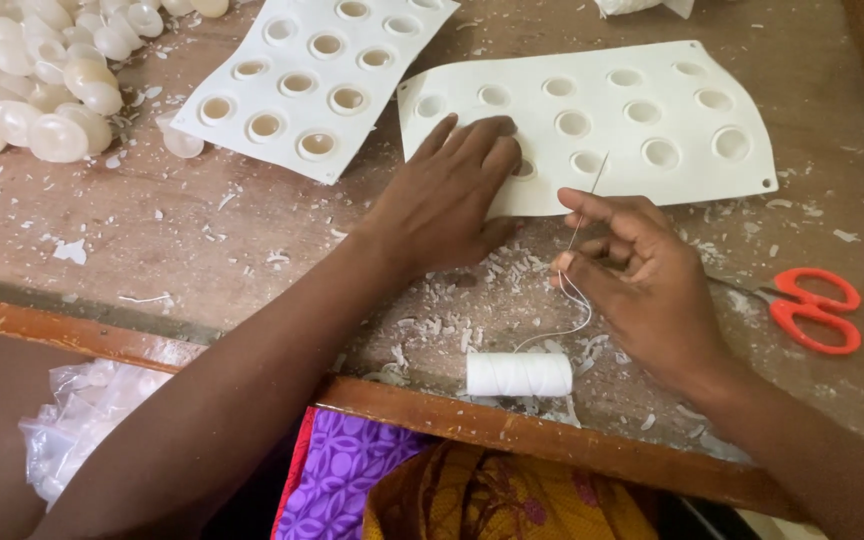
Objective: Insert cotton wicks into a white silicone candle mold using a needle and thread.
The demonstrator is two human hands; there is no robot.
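**Thread pinched over the near mould: handling notes**

The left hand [447,195] lies flat, fingers together, pressing down the near-left corner of a white mould sheet [652,75] with round cavities. The right hand [632,265] pinches a thin white thread [574,235] between thumb and forefinger, the other fingers curled; the free end stands up toward 12 o'clock, reaching the sheet's near edge. From the pinch the thread loops down toward 7 o'clock to a white spool [519,374] lying on its side near the wooden table [202,230] edge.

Judgement on handling: the thread looks very light and limp, holding no shape beyond a short stub, so it is best gripped close to its tip (a longer overhang would likely droop). The sheet appears soft and flexible, apt to slide unless pinned flat as now.

Surroundings: a second mould sheet [302,70] at 11 o'clock of the left hand, its cavities apparently filled; a heap of pale domed pieces [32,80] at 10 o'clock; orange-handled scissors [812,308] at 3 o'clock of the right hand; white flakes [432,320] scattered across the table.
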